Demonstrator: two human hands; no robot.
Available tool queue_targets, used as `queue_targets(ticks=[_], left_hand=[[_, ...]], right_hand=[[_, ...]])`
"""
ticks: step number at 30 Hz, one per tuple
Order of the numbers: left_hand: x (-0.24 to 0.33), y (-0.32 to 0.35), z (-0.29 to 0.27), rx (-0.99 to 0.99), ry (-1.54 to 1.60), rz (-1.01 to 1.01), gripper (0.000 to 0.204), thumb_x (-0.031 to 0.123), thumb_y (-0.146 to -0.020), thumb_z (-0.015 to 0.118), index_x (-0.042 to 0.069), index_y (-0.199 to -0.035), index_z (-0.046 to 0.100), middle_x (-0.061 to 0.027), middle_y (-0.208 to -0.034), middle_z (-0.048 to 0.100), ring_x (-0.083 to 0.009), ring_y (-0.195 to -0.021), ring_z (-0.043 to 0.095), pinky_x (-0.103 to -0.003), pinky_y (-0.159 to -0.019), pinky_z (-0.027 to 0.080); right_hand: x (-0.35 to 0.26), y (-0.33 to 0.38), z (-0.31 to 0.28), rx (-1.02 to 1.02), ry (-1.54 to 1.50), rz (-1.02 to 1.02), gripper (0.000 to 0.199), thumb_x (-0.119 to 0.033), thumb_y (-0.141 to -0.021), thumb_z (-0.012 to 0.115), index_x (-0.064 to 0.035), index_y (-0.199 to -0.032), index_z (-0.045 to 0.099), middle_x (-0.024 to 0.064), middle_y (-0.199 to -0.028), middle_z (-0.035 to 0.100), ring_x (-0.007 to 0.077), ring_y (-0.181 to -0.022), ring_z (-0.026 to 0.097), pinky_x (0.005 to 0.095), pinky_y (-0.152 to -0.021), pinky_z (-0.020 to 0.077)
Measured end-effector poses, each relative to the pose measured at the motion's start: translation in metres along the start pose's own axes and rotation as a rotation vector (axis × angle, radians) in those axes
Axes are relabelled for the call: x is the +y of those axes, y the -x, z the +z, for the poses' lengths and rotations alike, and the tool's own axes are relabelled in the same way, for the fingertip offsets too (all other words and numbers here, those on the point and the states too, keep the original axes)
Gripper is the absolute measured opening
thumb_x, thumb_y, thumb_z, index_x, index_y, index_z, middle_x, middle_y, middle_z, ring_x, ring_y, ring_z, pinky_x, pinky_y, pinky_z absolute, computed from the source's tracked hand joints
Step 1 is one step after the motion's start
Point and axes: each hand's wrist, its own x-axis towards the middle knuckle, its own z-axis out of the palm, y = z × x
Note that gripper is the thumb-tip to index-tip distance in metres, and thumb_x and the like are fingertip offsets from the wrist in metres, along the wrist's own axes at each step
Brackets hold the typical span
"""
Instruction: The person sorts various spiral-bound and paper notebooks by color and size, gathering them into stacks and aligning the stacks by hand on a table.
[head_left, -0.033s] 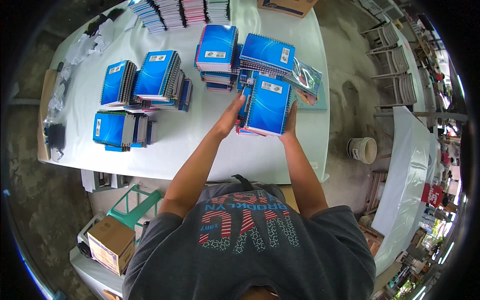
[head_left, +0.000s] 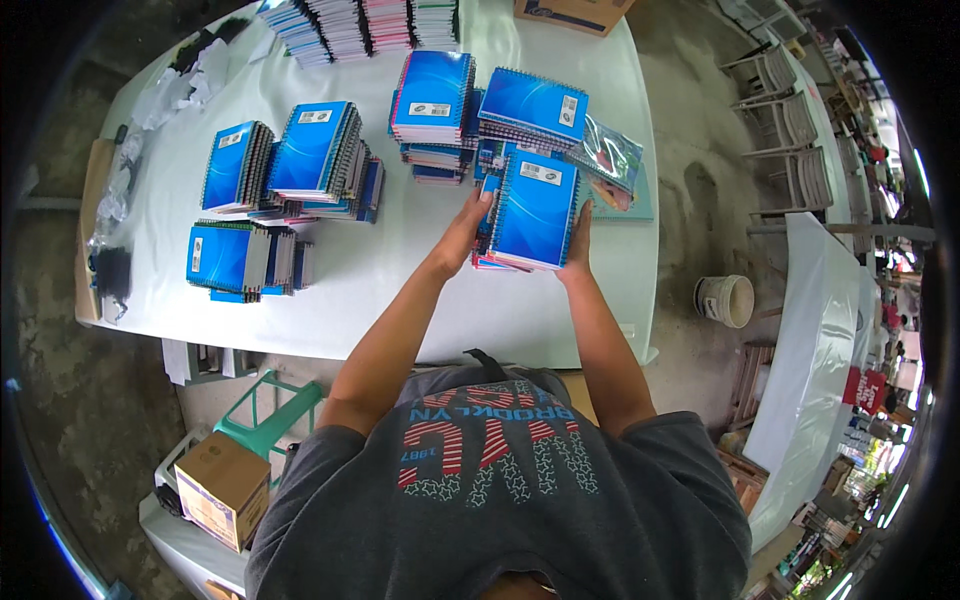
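A stack of blue spiral notebooks [head_left: 535, 215] stands near the right side of the table, wire binding toward the right. My left hand [head_left: 464, 232] presses along its left side, thumb up by a blue notebook edge. Against the bound right side lies my right hand [head_left: 577, 243], fingers pointing away from me. The stack is held between both hands; their undersides are hidden. Just beyond it, another blue notebook pile [head_left: 533, 103] is turned sideways. To the left of that rises a further notebook stack [head_left: 434, 90].
More blue notebook stacks [head_left: 313, 150] stand on the left of the white-covered table [head_left: 400, 285]. Taller notebook rows [head_left: 340, 25] and a cardboard box [head_left: 575, 12] are at the far edge. Clear plastic-wrapped items [head_left: 612, 155] lie right of the piles. A bucket [head_left: 724, 301] stands on the floor.
The top notebook of the held stack has shifted very slightly left, with my right hand alongside it. Nothing else has visibly moved.
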Motion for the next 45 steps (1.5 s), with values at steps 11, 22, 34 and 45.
queue_targets(ticks=[11, 22, 34, 45], left_hand=[[-0.002, 0.008, 0.022, 0.026, 0.143, 0.108, 0.070, 0.051, -0.090, 0.043, 0.011, -0.143, 0.018, -0.0127, -0.139, 0.034, -0.0233, -0.126, 0.035, -0.039, -0.103, 0.030], [-0.045, -0.010, -0.014, 0.348, -0.363, -0.131, 0.061, 0.039, -0.092, 0.043, -0.001, -0.136, 0.032, -0.0153, -0.116, 0.055, -0.0207, -0.106, 0.051, -0.033, -0.092, 0.039], [-0.155, -0.006, -0.001, 0.353, -0.121, -0.082, 0.055, 0.007, -0.077, 0.066, 0.003, -0.128, 0.043, -0.0089, -0.106, 0.060, -0.0187, -0.091, 0.057, -0.029, -0.080, 0.045], [-0.197, -0.017, -0.018, 0.438, -0.237, 0.103, 0.039, 0.018, -0.080, 0.069, 0.010, -0.116, 0.055, -0.0037, -0.095, 0.064, -0.0149, -0.086, 0.056, -0.030, -0.076, 0.045]], right_hand=[[-0.014, -0.009, 0.004, -0.209, 0.158, 0.016, 0.068, -0.060, -0.091, 0.028, -0.0088, -0.135, 0.035, 0.0109, -0.130, 0.046, 0.0217, -0.117, 0.048, 0.0348, -0.095, 0.0431], [0.030, -0.003, -0.044, 0.482, 0.713, 0.157, 0.047, -0.029, -0.094, 0.041, -0.0035, -0.134, 0.040, 0.0131, -0.124, 0.052, 0.0205, -0.110, 0.051, 0.0359, -0.088, 0.0429], [0.058, -0.027, -0.078, 0.234, 0.393, -0.112, 0.031, -0.014, -0.092, 0.044, -0.0010, -0.120, 0.052, 0.0081, -0.101, 0.062, 0.0164, -0.088, 0.059, 0.0313, -0.077, 0.0474], [0.051, -0.036, -0.072, 0.158, 0.307, -0.023, 0.031, -0.011, -0.091, 0.044, -0.0012, -0.119, 0.052, 0.0081, -0.101, 0.063, 0.0162, -0.087, 0.060, 0.0303, -0.075, 0.0483]])
